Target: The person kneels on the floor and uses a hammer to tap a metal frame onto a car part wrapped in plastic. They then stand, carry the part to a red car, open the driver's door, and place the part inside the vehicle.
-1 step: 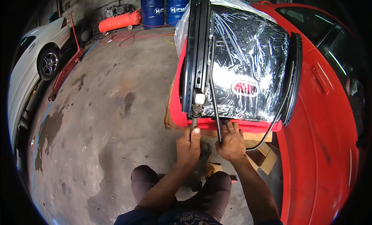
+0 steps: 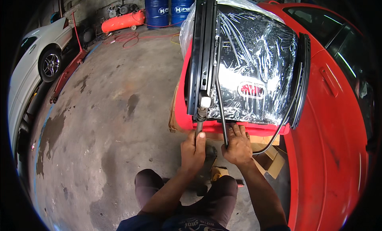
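Stained concrete garage floor (image 2: 107,111), white car (image 2: 36,59) far left, blue drums (image 2: 167,8) at the back. Red car (image 2: 334,123) fills the space right of both hands. Just above the hands, a plastic-wrapped car seat (image 2: 254,67) lies bottom-up on a red panel (image 2: 254,129). Black seat rail (image 2: 203,55) rises directly above the left hand (image 2: 193,150), which is closed around a tool handle (image 2: 199,128) at the rail's lower end. Right hand (image 2: 238,148) pinches a thin black rod (image 2: 220,95), fingers spread on the panel edge.
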`<state>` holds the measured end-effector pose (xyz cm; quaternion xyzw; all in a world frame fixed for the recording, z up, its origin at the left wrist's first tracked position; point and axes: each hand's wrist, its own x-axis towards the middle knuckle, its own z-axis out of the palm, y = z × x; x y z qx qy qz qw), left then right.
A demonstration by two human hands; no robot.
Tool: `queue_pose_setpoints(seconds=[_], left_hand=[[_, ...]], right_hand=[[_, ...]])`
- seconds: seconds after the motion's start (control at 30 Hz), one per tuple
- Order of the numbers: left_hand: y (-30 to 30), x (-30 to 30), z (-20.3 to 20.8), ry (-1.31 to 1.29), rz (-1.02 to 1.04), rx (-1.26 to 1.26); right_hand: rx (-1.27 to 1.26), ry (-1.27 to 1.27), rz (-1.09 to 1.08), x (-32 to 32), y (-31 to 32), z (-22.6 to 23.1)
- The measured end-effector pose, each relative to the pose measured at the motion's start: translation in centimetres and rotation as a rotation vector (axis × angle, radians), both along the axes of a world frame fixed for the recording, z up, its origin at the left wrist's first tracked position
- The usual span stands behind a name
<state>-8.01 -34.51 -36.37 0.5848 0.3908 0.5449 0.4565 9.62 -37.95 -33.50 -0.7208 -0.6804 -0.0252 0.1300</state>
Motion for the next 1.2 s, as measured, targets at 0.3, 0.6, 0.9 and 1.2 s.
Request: queue_pose_setpoints(seconds=[0.3,0.6,0.9,1.2], left_hand=[[-1.5,-1.6,-2.2,-0.078,-0.009,0.061],[-1.4,-7.2,-1.0,-0.013,0.085,0.033],[-1.4,-9.5,-3.2,-0.024,0.17,-0.443],[-2.1,-9.8,-1.3,-0.012,0.202,-0.249]], right_hand=[[0.059,0.051,0.0,-0.2,0.7,0.4],[0.11,0.005,-0.032,-0.5,0.9,0.4],[0.193,0.019,0.008,0.0,0.7,-0.1],[0.19,0.066,0.012,-0.2,0.1,0.1]])
